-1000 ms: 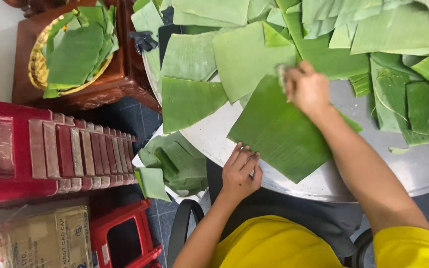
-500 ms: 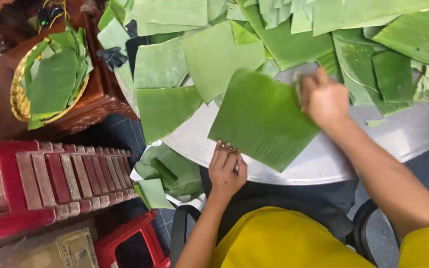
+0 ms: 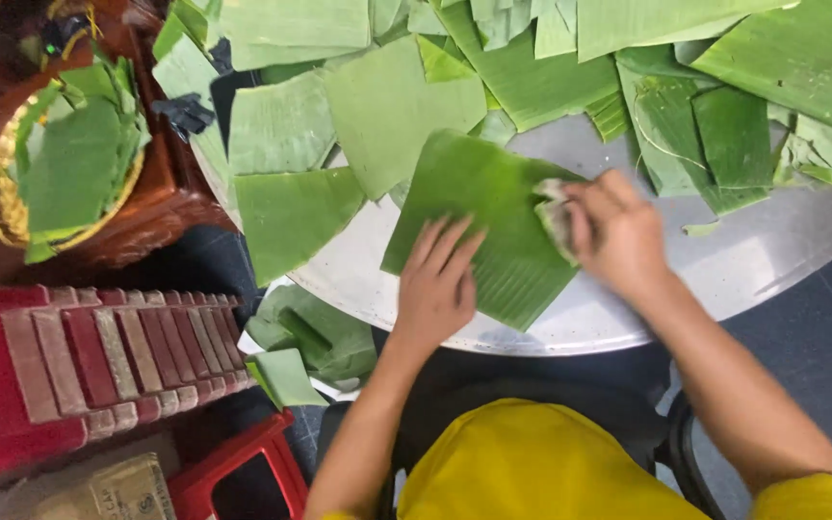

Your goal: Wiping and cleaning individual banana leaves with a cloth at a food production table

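Wiping a banana leaf point(image 3: 479, 217) on the round metal tray point(image 3: 782, 260).
Since a second ago, the left hand point(image 3: 438, 284) moved onto the leaf, flat and open; the right hand point(image 3: 618, 236) grips a cloth point(image 3: 553, 214) at its far edge.

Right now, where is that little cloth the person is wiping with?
In the head view, the cloth is bunched in the right hand, on the leaf piece beside the left hand.

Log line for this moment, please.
left hand: flat on banana leaf | right hand: wiping with cloth | metal table
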